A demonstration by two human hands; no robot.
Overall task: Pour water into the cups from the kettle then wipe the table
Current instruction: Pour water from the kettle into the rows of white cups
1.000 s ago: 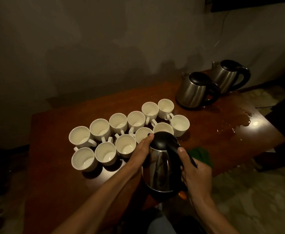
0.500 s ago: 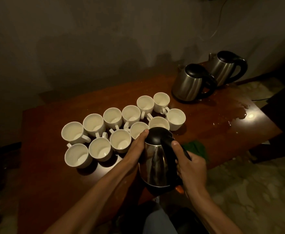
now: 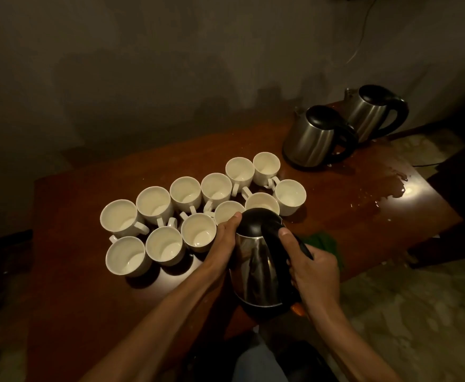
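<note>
A steel kettle (image 3: 256,268) with a black lid and handle is at the table's near edge, tilted toward the cups. My right hand (image 3: 312,267) grips its black handle, thumb on top. My left hand (image 3: 224,238) presses flat against the kettle's left side, thumb at the lid. Several white cups (image 3: 198,232) stand in two rows on the brown wooden table (image 3: 88,285), just beyond the kettle; the nearest ones are partly hidden behind its lid. A green cloth (image 3: 323,242) lies behind my right hand, mostly covered.
Two more steel kettles (image 3: 315,137) (image 3: 372,111) stand at the far right corner. A puddle of spilled water (image 3: 396,186) shines on the right part of the table. A grey wall runs behind; tiled floor lies to the right.
My view has shifted, so cups and far kettles sit a little higher and further left in the frame. Both hands keep the same hold on the kettle.
</note>
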